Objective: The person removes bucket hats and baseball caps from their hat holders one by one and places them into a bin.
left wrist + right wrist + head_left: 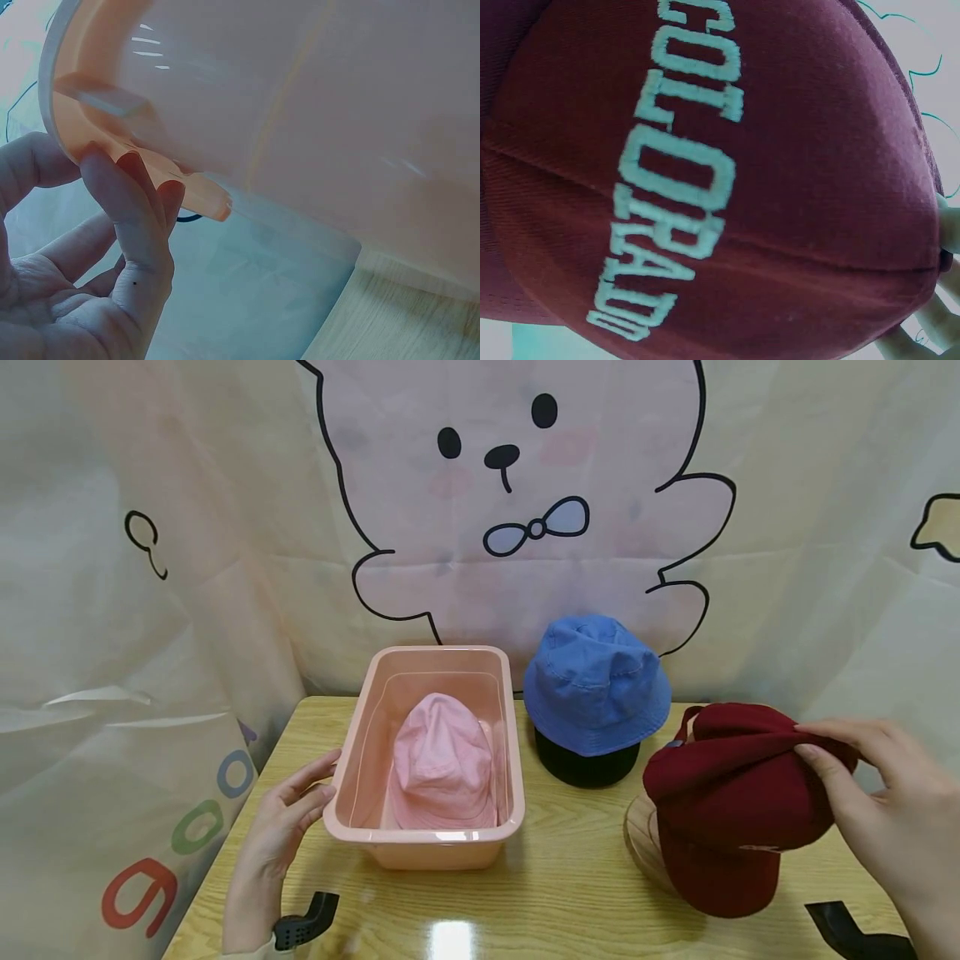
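Note:
My right hand (892, 802) pinches the crown of a dark red baseball cap (742, 785) at the right of the table in the head view. Pale "COLORADO" lettering (675, 172) on the cap fills the right wrist view. Behind the cap, a rounded light wooden piece (643, 839) shows in part. At the left, my left hand (281, 818) holds the rim of a peach plastic basin (513, 777) between curled fingers and thumb. The left wrist view shows these fingers (124, 195) under the rim. Inside the basin lies a pink cap (442, 760), crown up.
A blue bucket hat (596, 685) sits on a black base (588, 767) behind the cap, to the right of the basin. Everything stands on a wood-grain table (570, 877). A printed curtain (480, 585) hangs along its back and left side.

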The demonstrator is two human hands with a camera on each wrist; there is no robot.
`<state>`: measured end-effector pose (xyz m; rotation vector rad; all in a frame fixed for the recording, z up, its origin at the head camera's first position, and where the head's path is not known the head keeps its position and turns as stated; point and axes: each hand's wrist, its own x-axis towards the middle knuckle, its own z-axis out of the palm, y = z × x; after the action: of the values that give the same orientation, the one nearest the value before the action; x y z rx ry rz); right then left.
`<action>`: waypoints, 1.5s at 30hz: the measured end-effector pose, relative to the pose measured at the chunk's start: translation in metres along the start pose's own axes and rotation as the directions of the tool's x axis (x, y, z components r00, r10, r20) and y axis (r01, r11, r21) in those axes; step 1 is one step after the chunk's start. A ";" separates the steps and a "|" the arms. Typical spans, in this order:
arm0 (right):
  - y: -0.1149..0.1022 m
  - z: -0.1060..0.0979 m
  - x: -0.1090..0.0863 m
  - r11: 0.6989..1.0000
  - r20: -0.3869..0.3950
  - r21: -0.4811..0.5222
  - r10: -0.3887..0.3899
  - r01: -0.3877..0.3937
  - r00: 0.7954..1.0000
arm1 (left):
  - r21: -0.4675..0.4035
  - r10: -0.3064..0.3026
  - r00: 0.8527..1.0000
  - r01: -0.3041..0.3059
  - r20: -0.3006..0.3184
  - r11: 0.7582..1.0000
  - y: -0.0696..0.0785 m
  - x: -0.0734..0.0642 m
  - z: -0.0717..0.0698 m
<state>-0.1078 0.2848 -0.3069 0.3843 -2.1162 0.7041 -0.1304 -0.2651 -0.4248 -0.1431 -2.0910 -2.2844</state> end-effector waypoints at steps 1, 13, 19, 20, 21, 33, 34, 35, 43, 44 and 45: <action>0.001 0.000 0.000 1.000 -0.006 0.005 0.005 -0.005 1.000 | 0.002 -0.002 1.000 0.002 -0.002 1.000 0.000 0.000 0.000; 0.016 -0.007 -0.002 0.999 -0.051 0.008 0.036 -0.035 0.998 | 0.018 -0.010 1.000 0.010 -0.009 1.000 0.001 0.001 0.001; 0.020 -0.015 -0.002 0.995 -0.048 -0.036 0.088 -0.090 0.995 | 0.014 -0.007 1.000 0.007 -0.008 1.000 0.000 0.000 0.001; 0.020 -0.016 -0.001 0.993 -0.047 -0.049 0.106 -0.108 0.993 | 0.013 -0.008 1.000 0.008 -0.009 1.000 0.001 0.000 0.001; 0.019 -0.018 -0.001 0.990 -0.047 -0.063 0.125 -0.128 0.991 | 0.013 -0.008 1.000 0.009 -0.011 1.000 0.001 0.000 0.001; 0.007 -0.027 0.002 0.984 -0.023 -0.136 0.117 -0.119 0.993 | 0.004 -0.010 1.000 0.010 -0.007 1.000 0.000 0.000 0.000; 0.006 -0.028 0.003 0.985 -0.025 -0.129 0.112 -0.114 0.993 | 0.002 -0.009 1.000 0.009 -0.007 1.000 0.000 0.000 0.000; 0.005 -0.028 0.003 0.986 -0.028 -0.125 0.108 -0.111 0.994 | 0.000 -0.007 1.000 0.007 -0.005 1.000 0.000 0.000 0.000; -0.003 -0.031 0.012 0.994 -0.009 -0.095 0.059 -0.059 0.998 | 0.009 -0.018 1.000 0.019 -0.019 1.000 0.002 0.000 0.001; -0.006 -0.031 0.014 0.994 -0.004 -0.096 0.048 -0.048 0.999 | 0.010 -0.019 1.000 0.019 -0.021 1.000 0.002 0.000 0.001; -0.010 -0.031 0.016 0.994 0.002 -0.100 0.034 -0.034 0.999 | 0.012 -0.020 1.000 0.020 -0.021 1.000 0.002 0.000 0.001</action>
<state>-0.0927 0.2957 -0.2754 0.2951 -2.1560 0.6143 -0.1302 -0.2640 -0.4225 -0.0979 -2.1057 -2.2729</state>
